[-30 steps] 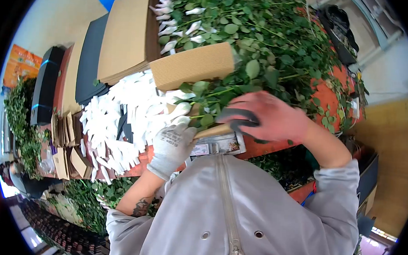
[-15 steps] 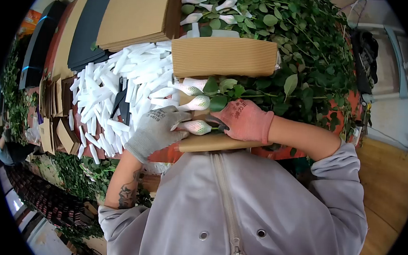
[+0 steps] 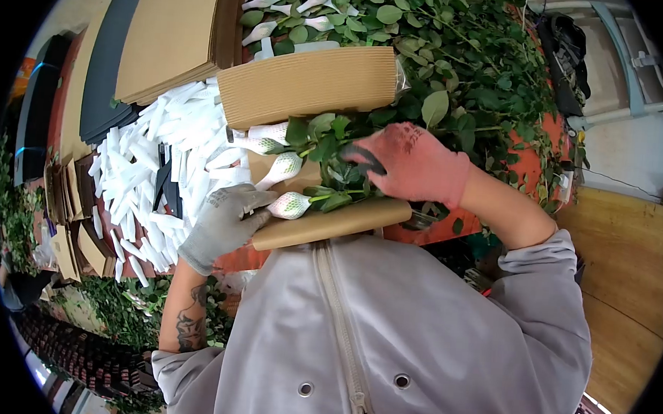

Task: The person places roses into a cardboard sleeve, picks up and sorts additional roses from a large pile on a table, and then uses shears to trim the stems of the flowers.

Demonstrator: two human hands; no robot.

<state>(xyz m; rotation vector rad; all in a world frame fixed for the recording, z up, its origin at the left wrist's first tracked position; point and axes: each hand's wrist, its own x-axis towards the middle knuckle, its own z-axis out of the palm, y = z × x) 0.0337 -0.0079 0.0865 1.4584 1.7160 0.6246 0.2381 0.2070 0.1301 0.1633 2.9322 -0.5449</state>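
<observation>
My left hand [image 3: 229,220], in a grey glove, pinches the narrow end of a white foam net sleeve. A flower bud [image 3: 289,205] sits inside this sleeve, its green stem pointing right. Above it lies a second netted bud [image 3: 280,170], and a third netted bud [image 3: 269,132] is higher up. My right hand [image 3: 416,165], in a red glove with dark fingertips, is curled over the leaves [image 3: 341,170] of these stems; what lies between its fingers is hidden. Brown wrapping paper [image 3: 330,223] is under the flowers, its near edge folded up by my body.
White foam sleeves [image 3: 135,167] are heaped at the left, with a black object [image 3: 169,183] among them. Corrugated cardboard [image 3: 308,86] stands behind the buds. Stacked brown sheets [image 3: 168,33] lie farther left. Leafy stems [image 3: 473,72] cover the table's back right.
My right hand has lifted off the lower stem and moved up over the leaves. My left hand stays at the lower netted bud. The whole view has shifted and turned a little.
</observation>
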